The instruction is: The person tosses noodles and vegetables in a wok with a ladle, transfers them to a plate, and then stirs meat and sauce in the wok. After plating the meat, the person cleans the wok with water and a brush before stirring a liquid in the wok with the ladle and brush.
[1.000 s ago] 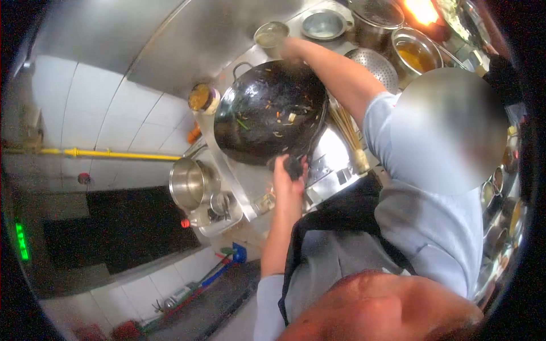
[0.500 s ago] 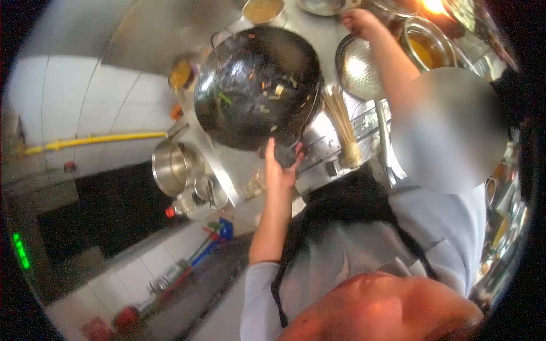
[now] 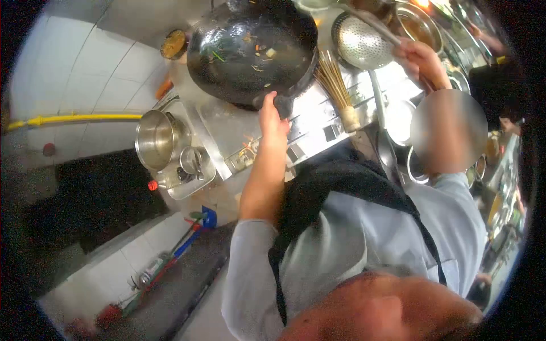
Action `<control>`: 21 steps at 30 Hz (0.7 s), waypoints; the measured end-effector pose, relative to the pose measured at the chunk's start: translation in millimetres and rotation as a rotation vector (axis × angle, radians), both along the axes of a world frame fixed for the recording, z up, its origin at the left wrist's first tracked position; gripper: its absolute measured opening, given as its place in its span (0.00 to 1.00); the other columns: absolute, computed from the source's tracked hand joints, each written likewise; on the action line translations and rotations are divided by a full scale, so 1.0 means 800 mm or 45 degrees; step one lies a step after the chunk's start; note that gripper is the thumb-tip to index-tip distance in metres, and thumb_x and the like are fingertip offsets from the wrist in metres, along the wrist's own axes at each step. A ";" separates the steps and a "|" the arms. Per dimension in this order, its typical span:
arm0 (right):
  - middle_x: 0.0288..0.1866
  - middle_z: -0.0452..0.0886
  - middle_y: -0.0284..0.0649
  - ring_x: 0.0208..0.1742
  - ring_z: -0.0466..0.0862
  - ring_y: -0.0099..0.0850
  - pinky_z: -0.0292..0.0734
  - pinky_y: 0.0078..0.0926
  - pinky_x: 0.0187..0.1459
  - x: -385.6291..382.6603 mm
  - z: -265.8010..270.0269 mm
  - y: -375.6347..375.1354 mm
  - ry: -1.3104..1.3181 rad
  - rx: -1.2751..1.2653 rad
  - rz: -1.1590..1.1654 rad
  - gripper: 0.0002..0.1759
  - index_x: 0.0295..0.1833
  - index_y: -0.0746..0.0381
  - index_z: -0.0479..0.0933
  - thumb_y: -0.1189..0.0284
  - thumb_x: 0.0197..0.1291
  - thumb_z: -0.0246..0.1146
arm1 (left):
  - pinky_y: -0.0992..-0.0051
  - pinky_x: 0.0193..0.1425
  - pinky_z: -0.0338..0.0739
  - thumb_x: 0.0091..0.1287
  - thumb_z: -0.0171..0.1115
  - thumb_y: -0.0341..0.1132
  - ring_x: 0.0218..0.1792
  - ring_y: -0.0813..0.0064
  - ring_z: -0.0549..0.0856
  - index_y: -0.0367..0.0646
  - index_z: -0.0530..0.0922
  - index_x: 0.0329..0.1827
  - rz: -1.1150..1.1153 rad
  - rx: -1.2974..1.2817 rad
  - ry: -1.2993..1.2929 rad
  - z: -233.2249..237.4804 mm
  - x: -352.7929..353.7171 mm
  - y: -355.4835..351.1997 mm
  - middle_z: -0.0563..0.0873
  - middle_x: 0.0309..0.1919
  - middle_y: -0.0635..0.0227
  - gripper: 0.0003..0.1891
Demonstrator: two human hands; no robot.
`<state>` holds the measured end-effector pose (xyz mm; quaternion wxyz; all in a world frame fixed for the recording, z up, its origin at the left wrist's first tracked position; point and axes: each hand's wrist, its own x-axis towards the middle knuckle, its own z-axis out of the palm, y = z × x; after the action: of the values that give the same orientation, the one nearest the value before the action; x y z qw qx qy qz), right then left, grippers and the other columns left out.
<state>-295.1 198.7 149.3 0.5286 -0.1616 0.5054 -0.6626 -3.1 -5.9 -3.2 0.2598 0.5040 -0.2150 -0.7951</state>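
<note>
My left hand (image 3: 274,116) is closed at the near rim of a large black wok (image 3: 227,79), with a dark cloth (image 3: 282,106) bunched under the fingers. The wok tilts, and scraps of food, among them a pale chunk (image 3: 269,53) and a green strip (image 3: 218,55), lie inside it. In my right hand (image 3: 420,57) is a long-handled metal utensil (image 3: 372,24), its shaft slanting up and left; I cannot make out its head. Below that shaft rests a round perforated strainer (image 3: 357,45). A bamboo brush (image 3: 336,85) stands between wok and strainer.
Steel pots (image 3: 153,142) and a red-capped bottle (image 3: 166,182) sit on a tray at left. A yellow pipe (image 3: 79,118) runs along the tiled wall. A bowl of orange-brown food (image 3: 173,44) stands behind the wok. Flame (image 3: 422,3) glows near a metal basin (image 3: 424,31).
My right hand has come back toward my body, and a long utensil now shows in it. The wok sits higher in view with my left hand still on it; the camera view has shifted.
</note>
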 end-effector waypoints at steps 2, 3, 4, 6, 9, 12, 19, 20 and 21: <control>0.19 0.67 0.27 0.14 0.66 0.16 0.60 0.13 0.15 0.054 0.032 0.019 0.103 0.100 -0.044 0.08 0.34 0.59 0.71 0.67 0.63 0.55 | 0.66 0.32 0.77 0.64 0.59 0.42 0.36 0.66 0.83 0.46 0.75 0.50 -0.078 0.008 0.084 -0.025 0.003 -0.007 0.83 0.40 0.64 0.15; 0.19 0.68 0.28 0.14 0.66 0.17 0.61 0.14 0.14 0.076 0.049 0.028 0.274 0.175 0.027 0.07 0.36 0.60 0.71 0.68 0.61 0.55 | 0.66 0.28 0.77 0.62 0.61 0.40 0.31 0.66 0.84 0.41 0.76 0.46 -0.021 0.021 0.055 -0.019 0.003 -0.005 0.83 0.37 0.63 0.14; 0.18 0.68 0.29 0.13 0.67 0.18 0.61 0.15 0.14 0.090 0.060 0.034 0.444 0.248 0.099 0.07 0.38 0.61 0.72 0.69 0.59 0.55 | 0.67 0.25 0.77 0.60 0.63 0.38 0.27 0.66 0.85 0.36 0.77 0.42 0.040 0.030 0.026 -0.014 0.001 -0.006 0.84 0.33 0.61 0.14; 0.18 0.71 0.31 0.14 0.70 0.20 0.65 0.18 0.14 0.104 0.067 0.043 0.461 0.331 0.178 0.13 0.43 0.65 0.74 0.70 0.55 0.56 | 0.67 0.24 0.77 0.60 0.63 0.37 0.26 0.66 0.84 0.36 0.77 0.41 0.046 -0.009 0.074 0.005 0.001 -0.003 0.84 0.33 0.61 0.13; 0.22 0.76 0.35 0.17 0.76 0.22 0.70 0.20 0.20 0.112 0.042 0.054 0.795 0.579 0.208 0.31 0.64 0.67 0.70 0.74 0.50 0.57 | 0.67 0.24 0.78 0.60 0.62 0.36 0.26 0.66 0.84 0.36 0.77 0.40 0.107 -0.012 0.064 -0.016 0.004 -0.005 0.84 0.32 0.60 0.12; 0.31 0.81 0.45 0.32 0.83 0.33 0.77 0.33 0.34 0.113 -0.012 0.033 1.542 0.892 0.310 0.36 0.72 0.59 0.62 0.76 0.54 0.56 | 0.68 0.26 0.79 0.60 0.61 0.36 0.26 0.67 0.83 0.36 0.77 0.39 0.188 -0.026 0.104 -0.012 0.008 0.002 0.83 0.32 0.61 0.11; 0.45 0.81 0.61 0.48 0.82 0.54 0.77 0.48 0.49 -0.079 -0.149 -0.100 1.798 0.746 -0.046 0.31 0.68 0.59 0.65 0.75 0.55 0.56 | 0.68 0.34 0.78 0.63 0.66 0.44 0.35 0.70 0.83 0.43 0.75 0.49 0.090 -0.197 -0.056 -0.001 0.029 0.011 0.83 0.41 0.64 0.18; 0.46 0.81 0.60 0.48 0.82 0.54 0.77 0.49 0.49 -0.118 -0.164 -0.136 1.884 0.826 -0.024 0.29 0.65 0.60 0.68 0.75 0.54 0.57 | 0.67 0.35 0.79 0.64 0.65 0.44 0.38 0.70 0.84 0.43 0.76 0.51 -0.023 -0.201 0.081 0.010 0.047 0.020 0.84 0.43 0.63 0.19; 0.45 0.81 0.59 0.46 0.83 0.53 0.77 0.45 0.49 -0.157 -0.182 -0.175 1.970 0.912 0.059 0.27 0.63 0.61 0.70 0.74 0.54 0.57 | 0.65 0.36 0.80 0.64 0.66 0.44 0.41 0.70 0.85 0.43 0.76 0.54 -0.092 -0.061 0.142 -0.032 0.078 0.018 0.84 0.45 0.61 0.20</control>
<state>-421.0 58.5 3.9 0.0670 -0.4021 0.8999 -0.1549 59.4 8.7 -28.4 0.2547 0.4443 -0.2372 -0.8255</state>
